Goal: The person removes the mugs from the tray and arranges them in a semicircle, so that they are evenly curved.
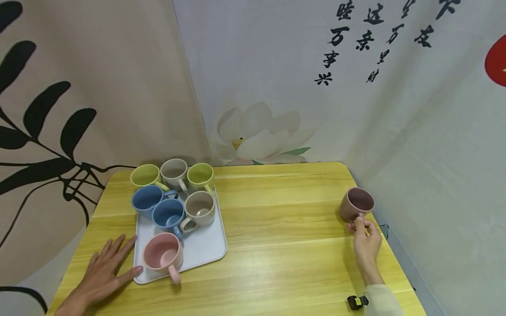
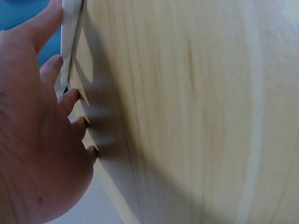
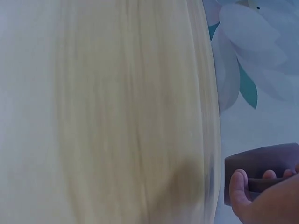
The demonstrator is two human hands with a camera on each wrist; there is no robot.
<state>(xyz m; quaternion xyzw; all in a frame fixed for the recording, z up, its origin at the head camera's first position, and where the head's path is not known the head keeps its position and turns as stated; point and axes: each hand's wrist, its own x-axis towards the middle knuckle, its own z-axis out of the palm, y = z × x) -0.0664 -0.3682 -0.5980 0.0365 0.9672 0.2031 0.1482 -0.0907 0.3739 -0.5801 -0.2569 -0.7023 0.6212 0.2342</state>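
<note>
A mauve mug (image 1: 357, 204) is at the table's right edge. My right hand (image 1: 363, 235) pinches its handle from the near side. In the right wrist view the mug (image 3: 261, 161) is dark, and my fingers (image 3: 238, 186) curl round the handle. My left hand (image 1: 106, 267) lies flat on the wooden table (image 1: 284, 245) with fingers spread. Its thumb touches the front left edge of a pale tray (image 1: 205, 245). The left wrist view shows the fingers (image 2: 70, 100) on the wood beside the tray edge (image 2: 71, 28).
The tray holds several mugs: a pink one (image 1: 163, 254) at the front, two blue (image 1: 168, 215), two beige (image 1: 200, 207) and two green (image 1: 145, 175) behind. Fabric backdrops hang close behind and right of the table.
</note>
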